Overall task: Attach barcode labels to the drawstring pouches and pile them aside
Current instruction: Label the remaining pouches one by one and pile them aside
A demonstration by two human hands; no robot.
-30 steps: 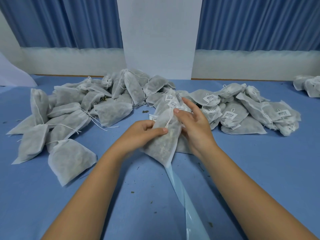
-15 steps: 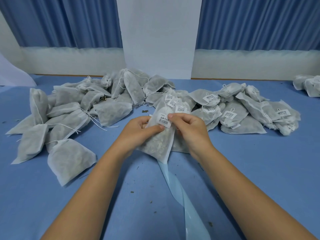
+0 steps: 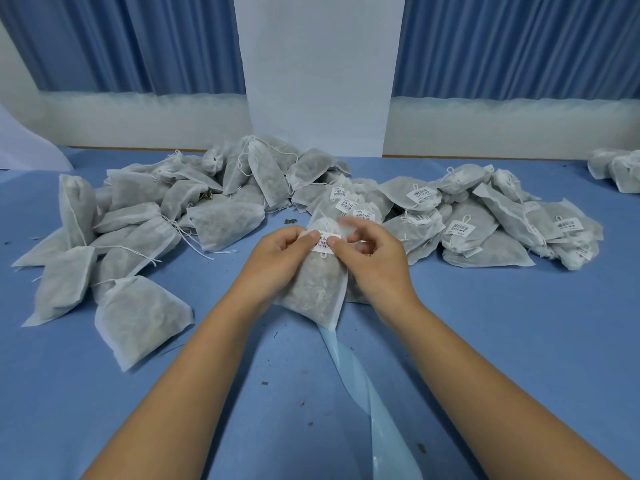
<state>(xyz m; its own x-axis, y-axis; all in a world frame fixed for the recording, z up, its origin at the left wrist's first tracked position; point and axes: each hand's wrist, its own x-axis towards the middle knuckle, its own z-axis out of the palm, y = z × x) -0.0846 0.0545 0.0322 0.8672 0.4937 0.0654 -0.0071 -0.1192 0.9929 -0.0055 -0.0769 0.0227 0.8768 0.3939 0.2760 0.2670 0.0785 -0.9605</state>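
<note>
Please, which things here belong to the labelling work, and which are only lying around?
Job: held pouch; barcode label on it, under the thumbs of the left hand and right hand; unlabelled pouches, left; labelled pile, right; pale blue strip, likely label backing.
Lying about: dark crumbs on the table; separate pouches at the far right edge; curtains.

The middle pouch [image 3: 311, 289] is white and half transparent, with grey-green filling showing through. Its barcode label [image 3: 323, 244] is white with black bars. The table [image 3: 519, 341] is plain blue, the strip [image 3: 377, 403] pale blue, the curtains [image 3: 121, 43] darker blue with vertical folds.
</note>
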